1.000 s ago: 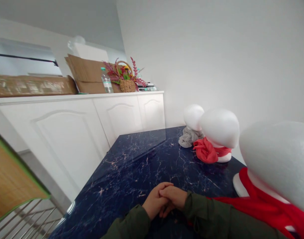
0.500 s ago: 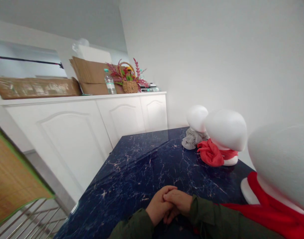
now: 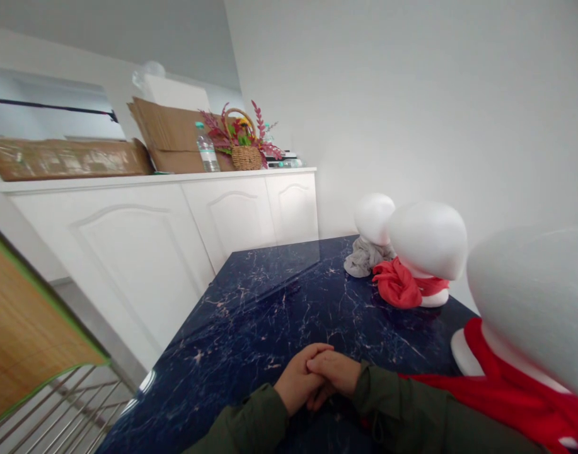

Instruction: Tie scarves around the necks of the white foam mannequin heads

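— Head view: where are the hands?
— The left hand (image 3: 298,383) and right hand (image 3: 336,372) lie clasped together on the dark marble counter (image 3: 270,296), each grip closed on the other, holding no object.
— Nearest thing?
— A foam head (image 3: 529,302) wearing a red scarf (image 3: 497,394), just beside the right sleeve (image 3: 411,416).

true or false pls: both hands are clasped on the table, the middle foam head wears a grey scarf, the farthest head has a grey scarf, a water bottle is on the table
1. The left hand and right hand are clasped together on the dark marble table. True.
2. The middle foam head wears a grey scarf. False: its scarf is red.
3. The farthest foam head has a grey scarf. True.
4. A water bottle stands on the table. False: it stands on the white cabinet.
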`<act>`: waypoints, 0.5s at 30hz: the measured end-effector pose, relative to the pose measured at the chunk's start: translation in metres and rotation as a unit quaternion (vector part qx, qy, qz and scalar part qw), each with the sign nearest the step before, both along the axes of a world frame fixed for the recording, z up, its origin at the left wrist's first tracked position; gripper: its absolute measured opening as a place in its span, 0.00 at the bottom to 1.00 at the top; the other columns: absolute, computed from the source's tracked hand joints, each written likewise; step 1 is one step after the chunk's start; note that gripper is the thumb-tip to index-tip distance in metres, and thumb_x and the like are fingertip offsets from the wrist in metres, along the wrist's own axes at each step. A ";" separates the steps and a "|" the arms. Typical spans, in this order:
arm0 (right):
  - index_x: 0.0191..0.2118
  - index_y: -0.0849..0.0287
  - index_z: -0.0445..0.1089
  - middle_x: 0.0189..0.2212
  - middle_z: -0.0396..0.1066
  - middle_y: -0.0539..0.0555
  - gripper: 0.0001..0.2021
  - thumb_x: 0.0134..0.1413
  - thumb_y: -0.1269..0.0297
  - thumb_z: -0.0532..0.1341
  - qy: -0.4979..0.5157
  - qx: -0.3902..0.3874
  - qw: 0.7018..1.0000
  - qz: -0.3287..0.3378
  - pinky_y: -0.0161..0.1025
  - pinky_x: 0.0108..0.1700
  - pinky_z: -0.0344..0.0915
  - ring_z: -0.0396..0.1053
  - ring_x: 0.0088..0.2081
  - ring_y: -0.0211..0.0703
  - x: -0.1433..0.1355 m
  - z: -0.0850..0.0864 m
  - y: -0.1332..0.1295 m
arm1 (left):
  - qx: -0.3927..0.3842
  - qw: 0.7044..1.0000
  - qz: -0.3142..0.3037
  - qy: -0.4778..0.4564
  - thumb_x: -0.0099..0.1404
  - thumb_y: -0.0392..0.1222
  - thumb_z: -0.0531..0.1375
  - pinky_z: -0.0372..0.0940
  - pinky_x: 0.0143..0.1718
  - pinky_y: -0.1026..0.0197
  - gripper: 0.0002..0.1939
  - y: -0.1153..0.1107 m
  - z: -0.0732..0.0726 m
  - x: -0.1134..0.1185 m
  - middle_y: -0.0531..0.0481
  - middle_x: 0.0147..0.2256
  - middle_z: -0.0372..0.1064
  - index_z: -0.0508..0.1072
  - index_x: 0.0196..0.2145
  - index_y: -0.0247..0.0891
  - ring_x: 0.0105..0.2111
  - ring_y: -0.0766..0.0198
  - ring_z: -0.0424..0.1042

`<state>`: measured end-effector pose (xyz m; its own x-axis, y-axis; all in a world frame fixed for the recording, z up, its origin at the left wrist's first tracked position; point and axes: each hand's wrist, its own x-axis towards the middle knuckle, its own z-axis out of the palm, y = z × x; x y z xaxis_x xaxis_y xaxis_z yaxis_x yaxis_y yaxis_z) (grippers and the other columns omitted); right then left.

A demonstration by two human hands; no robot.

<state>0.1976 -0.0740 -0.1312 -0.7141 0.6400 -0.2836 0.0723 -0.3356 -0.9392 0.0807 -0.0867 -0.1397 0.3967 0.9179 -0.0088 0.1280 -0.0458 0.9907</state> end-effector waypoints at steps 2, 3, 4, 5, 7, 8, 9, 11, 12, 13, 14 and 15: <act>0.30 0.62 0.59 0.13 0.62 0.49 0.11 0.54 0.63 0.44 0.001 0.001 1.000 0.002 0.42 0.29 0.63 0.63 0.15 0.36 0.000 0.002 0.000 | -0.001 1.000 0.003 -0.002 0.49 0.30 0.55 0.62 0.42 0.58 0.23 0.000 -0.002 0.000 0.48 0.40 0.68 0.64 0.45 0.38 0.40 0.59 0.67; 0.29 0.62 0.60 0.13 0.62 0.49 0.12 0.54 0.62 0.45 0.007 0.005 1.000 0.003 0.43 0.29 0.63 0.63 0.16 0.37 0.000 0.002 0.000 | 0.000 1.000 0.004 -0.001 0.49 0.30 0.55 0.62 0.42 0.58 0.23 0.001 -0.002 0.000 0.48 0.40 0.68 0.64 0.44 0.38 0.40 0.59 0.67; 0.29 0.62 0.60 0.13 0.62 0.49 0.12 0.54 0.61 0.45 0.010 0.007 1.000 0.004 0.43 0.30 0.63 0.63 0.16 0.37 0.000 0.001 0.000 | 0.001 1.000 0.006 -0.001 0.49 0.30 0.55 0.62 0.42 0.58 0.23 0.001 -0.003 0.000 0.48 0.40 0.68 0.64 0.44 0.38 0.40 0.59 0.67; 0.30 0.63 0.60 0.13 0.63 0.49 0.12 0.54 0.62 0.45 0.011 0.009 1.000 0.003 0.44 0.30 0.63 0.63 0.16 0.37 0.001 0.001 0.000 | 0.004 1.000 0.006 0.000 0.49 0.30 0.55 0.61 0.43 0.58 0.22 0.001 -0.003 0.000 0.48 0.40 0.68 0.64 0.44 0.38 0.41 0.59 0.67; 0.29 0.63 0.61 0.13 0.63 0.49 0.13 0.55 0.64 0.43 -0.003 0.004 1.000 0.005 0.45 0.31 0.63 0.63 0.15 0.37 0.000 0.000 0.000 | 0.010 1.000 0.005 0.001 0.48 0.29 0.55 0.61 0.43 0.58 0.22 0.001 -0.003 0.000 0.48 0.40 0.67 0.65 0.44 0.38 0.41 0.59 0.66; 0.29 0.63 0.60 0.13 0.63 0.49 0.13 0.55 0.65 0.42 -0.010 0.001 1.000 0.005 0.46 0.31 0.63 0.63 0.15 0.37 0.000 -0.001 0.000 | 0.009 1.000 0.005 0.000 0.48 0.29 0.55 0.61 0.43 0.58 0.22 0.001 -0.003 0.000 0.48 0.40 0.67 0.65 0.44 0.38 0.41 0.59 0.66; 0.30 0.63 0.60 0.13 0.63 0.49 0.13 0.55 0.66 0.42 -0.016 -0.001 1.000 0.005 0.46 0.32 0.63 0.63 0.16 0.37 0.000 -0.001 0.001 | 0.006 1.000 0.004 -0.001 0.48 0.30 0.55 0.61 0.43 0.58 0.22 0.001 -0.002 0.000 0.48 0.40 0.67 0.65 0.44 0.38 0.41 0.59 0.66; 0.30 0.62 0.59 0.13 0.63 0.48 0.12 0.55 0.66 0.41 -0.018 0.000 1.000 0.005 0.46 0.33 0.63 0.64 0.16 0.37 0.000 -0.002 0.001 | -0.004 1.000 0.003 -0.003 0.49 0.30 0.55 0.62 0.41 0.58 0.23 0.000 -0.001 0.000 0.47 0.40 0.67 0.64 0.44 0.38 0.40 0.59 0.67; 0.31 0.62 0.59 0.13 0.63 0.48 0.12 0.55 0.65 0.41 -0.015 0.002 1.000 0.008 0.46 0.33 0.64 0.64 0.17 0.38 -0.001 -0.003 0.002 | -0.009 1.000 0.003 -0.002 0.49 0.30 0.55 0.63 0.40 0.58 0.23 0.000 -0.001 0.000 0.47 0.40 0.67 0.64 0.45 0.38 0.39 0.59 0.67; 0.31 0.62 0.59 0.13 0.63 0.47 0.12 0.55 0.64 0.42 -0.012 0.005 1.000 0.009 0.46 0.32 0.64 0.65 0.17 0.38 -0.001 -0.004 0.003 | -0.012 1.000 0.003 0.000 0.49 0.30 0.55 0.63 0.40 0.58 0.23 0.000 -0.001 0.001 0.47 0.40 0.67 0.64 0.45 0.38 0.39 0.59 0.67; 0.30 0.61 0.58 0.13 0.63 0.47 0.11 0.55 0.63 0.43 -0.009 0.007 1.000 0.013 0.45 0.32 0.64 0.65 0.17 0.38 -0.001 -0.005 0.003 | -0.012 1.000 0.004 0.003 0.49 0.30 0.55 0.63 0.40 0.58 0.23 0.000 -0.001 0.001 0.47 0.40 0.67 0.63 0.45 0.37 0.39 0.59 0.67; 0.30 0.62 0.58 0.13 0.63 0.48 0.11 0.54 0.62 0.44 -0.007 0.008 1.000 0.018 0.45 0.31 0.64 0.65 0.17 0.38 -0.001 -0.006 0.004 | -0.010 1.000 0.004 0.005 0.49 0.30 0.55 0.63 0.39 0.58 0.23 0.000 -0.001 0.001 0.48 0.39 0.67 0.63 0.45 0.37 0.38 0.59 0.68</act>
<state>0.1963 -0.0701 -0.1377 -0.7325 0.6189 -0.2836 0.0966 -0.3180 -0.9432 0.0812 -0.0867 -0.1409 0.3886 0.9209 -0.0315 0.1388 -0.0247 0.9900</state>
